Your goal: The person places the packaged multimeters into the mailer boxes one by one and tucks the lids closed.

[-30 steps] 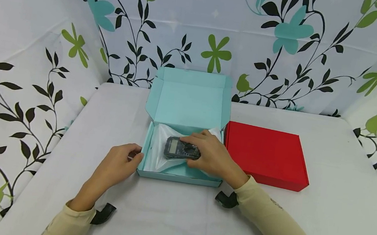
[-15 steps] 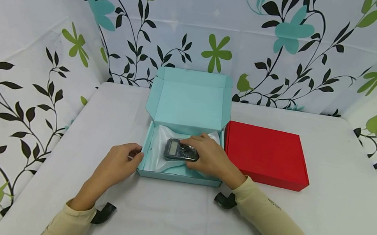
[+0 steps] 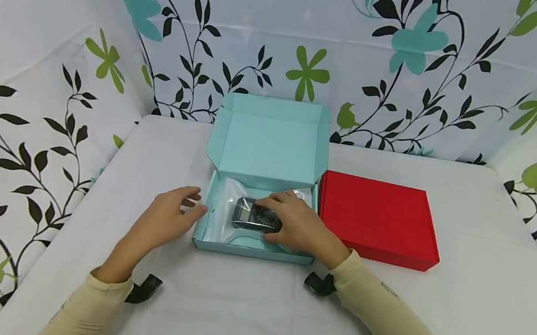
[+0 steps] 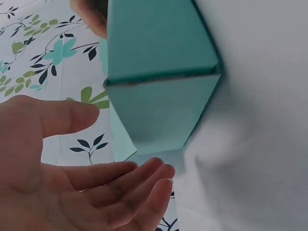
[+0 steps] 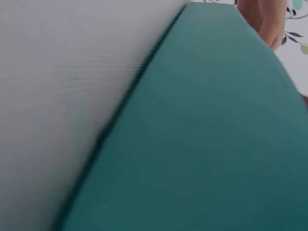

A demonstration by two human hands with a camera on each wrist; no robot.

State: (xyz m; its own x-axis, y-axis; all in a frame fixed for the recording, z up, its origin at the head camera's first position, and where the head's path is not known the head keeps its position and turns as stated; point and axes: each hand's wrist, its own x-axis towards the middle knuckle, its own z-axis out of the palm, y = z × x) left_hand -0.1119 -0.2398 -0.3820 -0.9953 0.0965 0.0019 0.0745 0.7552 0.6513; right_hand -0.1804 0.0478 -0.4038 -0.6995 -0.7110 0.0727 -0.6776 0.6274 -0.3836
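Observation:
An open teal box (image 3: 248, 251) stands mid-table with its lid (image 3: 272, 140) raised at the back. Inside lies a clear plastic bag (image 3: 221, 215) with a dark multimeter (image 3: 246, 215) on it. My right hand (image 3: 284, 221) covers the meter's right half, its fingers curled over it. My left hand (image 3: 181, 211) hovers just left of the box's left wall with relaxed, spread fingers and holds nothing. In the left wrist view the left hand (image 4: 96, 183) shows an open palm just short of the teal box (image 4: 159, 110). The right wrist view is filled by the teal box wall (image 5: 202, 144).
A shut red box (image 3: 377, 220) lies against the teal box's right side. A white cloth (image 3: 231, 308) covers the table, with floral curtains close on the left, back and right. Black wrist mounts (image 3: 145, 288) sit under both forearms.
My left hand has left the box's front-left corner, moved a little farther along the left wall and uncurled its fingers. The right hand stays on the multimeter.

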